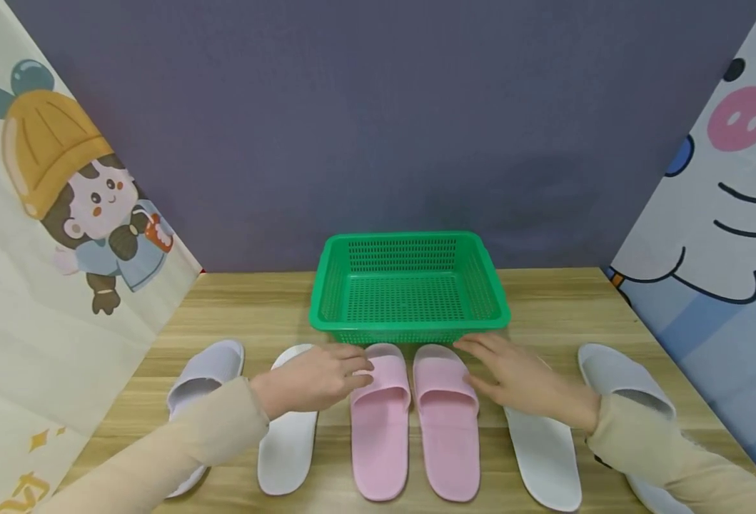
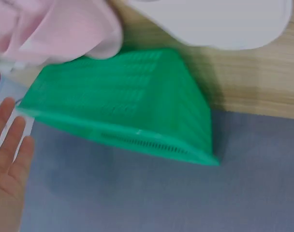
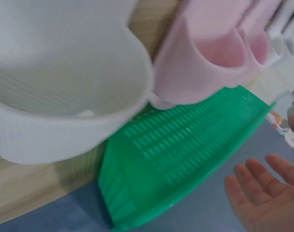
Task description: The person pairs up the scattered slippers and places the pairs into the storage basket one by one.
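Observation:
Two pink slippers, the left one (image 1: 380,446) and the right one (image 1: 450,446), lie side by side in the middle of the table, toes towards a green basket (image 1: 410,325). My left hand (image 1: 320,375) is over the toe of a white slipper (image 1: 288,453), fingers loosely bent and reaching to the left pink slipper. On the other side, my right hand (image 1: 522,375) spreads its fingers beside the right pink slipper, above another white slipper (image 1: 545,460). Both wrist views show relaxed fingers with nothing held. Whether any fingertip touches a slipper, I cannot tell.
A pale grey slipper (image 1: 213,364) lies at the far left and another (image 1: 622,368) at the far right, partly under my sleeves. Behind the wooden table (image 1: 255,307) rises a dark grey wall (image 1: 390,128). Cartoon-printed panels stand at both sides.

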`<state>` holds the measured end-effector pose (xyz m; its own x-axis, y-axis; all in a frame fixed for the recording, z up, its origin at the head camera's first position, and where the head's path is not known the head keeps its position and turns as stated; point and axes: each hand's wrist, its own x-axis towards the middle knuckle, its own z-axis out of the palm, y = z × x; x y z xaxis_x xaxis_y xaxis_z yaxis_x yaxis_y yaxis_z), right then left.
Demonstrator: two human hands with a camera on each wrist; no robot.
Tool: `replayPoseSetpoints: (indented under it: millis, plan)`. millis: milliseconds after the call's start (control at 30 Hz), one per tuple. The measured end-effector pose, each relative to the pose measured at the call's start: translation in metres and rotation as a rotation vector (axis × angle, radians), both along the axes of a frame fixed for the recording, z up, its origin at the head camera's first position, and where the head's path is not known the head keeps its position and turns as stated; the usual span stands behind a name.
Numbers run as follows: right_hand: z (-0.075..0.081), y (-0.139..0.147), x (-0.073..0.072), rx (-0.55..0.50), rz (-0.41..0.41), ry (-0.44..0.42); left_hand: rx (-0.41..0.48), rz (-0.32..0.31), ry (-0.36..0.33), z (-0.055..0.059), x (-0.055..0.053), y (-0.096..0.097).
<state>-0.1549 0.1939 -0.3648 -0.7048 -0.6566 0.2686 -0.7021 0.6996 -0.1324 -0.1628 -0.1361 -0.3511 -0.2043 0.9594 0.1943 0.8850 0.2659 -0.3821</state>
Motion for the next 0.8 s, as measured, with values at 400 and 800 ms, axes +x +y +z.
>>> replayPoseSetpoints:
  millis: [400,800]
  plan:
    - [-0.031,0.0,-0.006,0.112,0.094,-0.106,-0.144,-0.027,-0.004,-0.047,-0.027,-0.001]
    - [-0.048,-0.01,-0.036,-0.025,0.044,-0.538,-0.298,-0.102,-0.101,-0.07,-0.058,0.022]
